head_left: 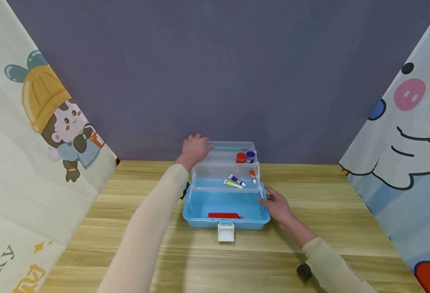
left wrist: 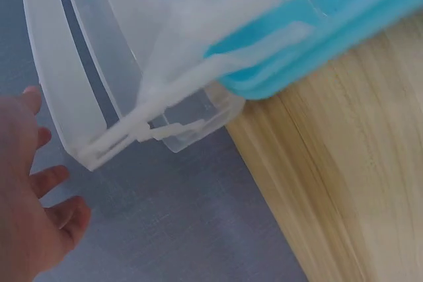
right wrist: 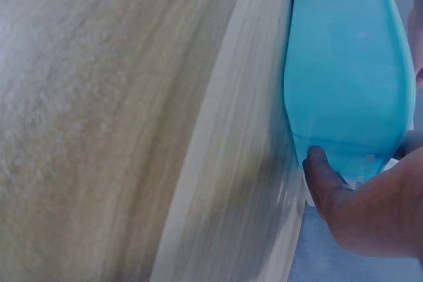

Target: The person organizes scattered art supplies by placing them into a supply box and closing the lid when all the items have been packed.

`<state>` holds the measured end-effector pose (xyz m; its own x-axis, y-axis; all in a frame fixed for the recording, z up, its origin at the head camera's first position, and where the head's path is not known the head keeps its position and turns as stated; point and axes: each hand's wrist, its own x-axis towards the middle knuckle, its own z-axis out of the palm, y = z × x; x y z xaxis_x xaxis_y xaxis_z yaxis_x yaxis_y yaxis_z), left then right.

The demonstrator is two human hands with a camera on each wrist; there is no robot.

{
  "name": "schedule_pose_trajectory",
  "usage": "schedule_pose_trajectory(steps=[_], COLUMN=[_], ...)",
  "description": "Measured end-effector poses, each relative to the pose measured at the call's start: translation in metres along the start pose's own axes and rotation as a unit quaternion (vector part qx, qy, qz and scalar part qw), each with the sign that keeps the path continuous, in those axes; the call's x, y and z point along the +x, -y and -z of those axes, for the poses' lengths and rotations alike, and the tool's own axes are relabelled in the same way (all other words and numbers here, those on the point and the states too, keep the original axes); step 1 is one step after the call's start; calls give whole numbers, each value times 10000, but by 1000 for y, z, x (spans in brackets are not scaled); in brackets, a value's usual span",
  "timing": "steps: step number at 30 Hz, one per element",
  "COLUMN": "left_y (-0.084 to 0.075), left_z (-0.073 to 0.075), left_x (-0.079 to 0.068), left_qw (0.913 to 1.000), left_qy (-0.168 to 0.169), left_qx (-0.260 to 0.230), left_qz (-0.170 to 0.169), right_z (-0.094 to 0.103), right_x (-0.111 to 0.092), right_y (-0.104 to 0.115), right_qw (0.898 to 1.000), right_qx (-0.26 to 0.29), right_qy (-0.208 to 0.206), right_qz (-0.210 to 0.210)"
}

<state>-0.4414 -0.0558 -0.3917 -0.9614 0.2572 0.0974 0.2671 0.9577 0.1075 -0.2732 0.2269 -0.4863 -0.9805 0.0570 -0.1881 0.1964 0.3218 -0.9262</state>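
A light-blue storage box (head_left: 201, 223) stands on the table with its two clear trays raised in steps. On the upper tray (head_left: 218, 158) are a red-lidded jar (head_left: 241, 158), a purple jar (head_left: 250, 157) and a thin green stick (head_left: 226, 148). The lower tray (head_left: 205, 184) carries several small paint tubes (head_left: 233, 184). Inside the base lies a red tube (head_left: 223, 215). My left hand (head_left: 194, 150) is beside the upper tray's left corner, fingers loosely bent with nothing between them. My right hand (head_left: 278, 207) grips the box's right side, thumb at the rim and fingers against the outer wall.
The box stands toward the back of the wooden table (head_left: 108, 228), before a grey cloth backdrop (head_left: 215, 73). A white latch (head_left: 225, 232) hangs from its front. Printed curtains (head_left: 9, 142) flank both sides. A small black object (head_left: 304, 272) is by the right sleeve.
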Motion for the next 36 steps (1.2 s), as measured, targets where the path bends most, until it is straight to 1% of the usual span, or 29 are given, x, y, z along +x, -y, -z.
schedule_pose_trajectory(steps=[3,5,8,12,15,17,19,21,26,31,36], left_y=[5,7,10,15,20,24,28,32,43,51,54], left_z=[-2,-2,-2,-3,-5,-7,-9,-13,-29,-46,-61], left_x=[-6,-11,-20,-34,-46,-55,-63,-73,-98,-120,-135], left_qw=[9998,9990,9973,9923,9851,9797,9725,9667,9573,9401,9235], left_qy=[-40,-86,-174,-355,-468,-520,-549,-517,-339,-217,-110], left_qx=[-179,-405,-710,-1188,-1653,-1935,-2262,-2498,-2835,-3373,-3812], left_qz=[111,155,105,-48,-79,-20,79,223,449,439,416], right_z=[0,1,2,3,4,5,6,6,5,3,2], right_x=[0,0,-1,-1,-1,0,0,1,1,1,1], right_y=[-1,-1,-1,0,1,1,0,-1,-2,-2,-1], right_qw=[10000,10000,10000,9999,9999,9999,9999,9999,9999,9999,9999], right_qx=[-7,-27,-69,-97,-93,-102,-93,-111,-119,-114,-80], right_qy=[8,-1,-25,-56,-59,-59,-54,-38,21,30,67], right_qz=[-13,-24,-45,-79,-96,-81,-67,-41,39,64,15])
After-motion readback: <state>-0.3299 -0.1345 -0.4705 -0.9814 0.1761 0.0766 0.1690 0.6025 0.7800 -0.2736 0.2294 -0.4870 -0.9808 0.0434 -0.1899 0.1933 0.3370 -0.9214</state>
